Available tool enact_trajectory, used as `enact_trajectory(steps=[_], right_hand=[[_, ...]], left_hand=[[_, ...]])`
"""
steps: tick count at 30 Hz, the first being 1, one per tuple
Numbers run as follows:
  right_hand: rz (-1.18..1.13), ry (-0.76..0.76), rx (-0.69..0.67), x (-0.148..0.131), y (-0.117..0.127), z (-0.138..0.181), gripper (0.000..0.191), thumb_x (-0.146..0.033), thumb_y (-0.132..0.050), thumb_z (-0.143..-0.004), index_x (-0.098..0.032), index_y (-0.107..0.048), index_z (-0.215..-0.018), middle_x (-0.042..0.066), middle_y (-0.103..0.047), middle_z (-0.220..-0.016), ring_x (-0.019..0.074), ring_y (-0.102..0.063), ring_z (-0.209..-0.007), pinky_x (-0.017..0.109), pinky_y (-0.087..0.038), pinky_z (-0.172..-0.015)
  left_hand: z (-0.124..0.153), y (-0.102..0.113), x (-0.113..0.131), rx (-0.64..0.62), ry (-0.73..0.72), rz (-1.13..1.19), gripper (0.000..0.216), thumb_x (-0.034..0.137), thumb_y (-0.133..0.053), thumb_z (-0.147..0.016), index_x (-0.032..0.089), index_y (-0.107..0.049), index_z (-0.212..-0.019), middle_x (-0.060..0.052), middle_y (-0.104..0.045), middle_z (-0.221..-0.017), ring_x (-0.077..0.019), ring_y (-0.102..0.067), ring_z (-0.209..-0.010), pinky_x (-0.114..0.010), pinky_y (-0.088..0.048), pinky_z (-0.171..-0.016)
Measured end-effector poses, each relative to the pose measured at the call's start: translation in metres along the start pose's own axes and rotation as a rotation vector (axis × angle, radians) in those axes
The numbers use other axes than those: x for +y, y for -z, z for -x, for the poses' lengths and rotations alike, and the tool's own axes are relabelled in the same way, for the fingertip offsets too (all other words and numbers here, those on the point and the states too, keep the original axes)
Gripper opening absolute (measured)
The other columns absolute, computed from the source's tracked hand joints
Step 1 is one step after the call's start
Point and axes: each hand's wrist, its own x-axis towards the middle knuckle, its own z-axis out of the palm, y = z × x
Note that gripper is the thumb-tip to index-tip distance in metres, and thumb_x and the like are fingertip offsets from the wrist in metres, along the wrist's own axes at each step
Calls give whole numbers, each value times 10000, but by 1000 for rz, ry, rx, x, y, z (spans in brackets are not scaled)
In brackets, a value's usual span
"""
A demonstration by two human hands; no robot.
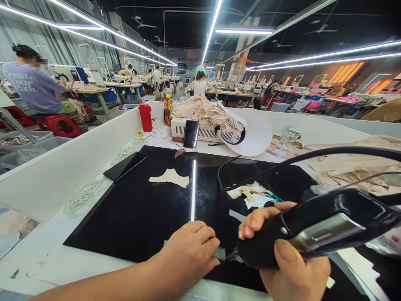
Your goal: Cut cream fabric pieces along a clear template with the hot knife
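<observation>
My right hand (296, 271) is wrapped round a black corded power tool (313, 225) with a silver panel on its side. The tool's metal tip (234, 256) points left, close to a greyish translucent strip (220, 253). Over that strip my left hand (192, 251) is closed, its curled fingers pressing it on the black work sheet (131, 225); a bit of it shows on either side of the hand. Further up the sheet lies a cream cut fabric piece (171, 178). Scraps of white and cream material (253, 196) lie beyond the tool, with a teal-handled item among them.
The tool's black cable (300, 159) arches across the right side. At the back stand a phone (191, 133), a white box (180, 128) heaped with fabric, a red cup (145, 117) and a bottle (168, 110). Pale green cord (86, 194) lies along the left wall (78, 163).
</observation>
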Motion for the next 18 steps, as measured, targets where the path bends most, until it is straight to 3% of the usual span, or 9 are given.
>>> enact_trajectory(steps=[13,18], right_hand=[[-3,-9,61,-11,-8,-6,402,-453,-798,-824,-280,-569,-1106,-12,-609,-713,159,-554,-606,300,-562,-525],[-5,-33,67,-13,-5,-7,368,-424,-793,-835,-287,-588,-1108,-9,-635,-754,166,-590,-639,329,-579,-569]], left_hand=[[6,-17,-1,40,39,144,117,215,-643,-988,164,-621,-885,3,-682,-957,-144,-625,-876,-284,-523,-859],[8,-21,-1,46,22,140,162,165,-587,-1007,166,-597,-845,-3,-690,-949,-130,-637,-850,-276,-527,-860]])
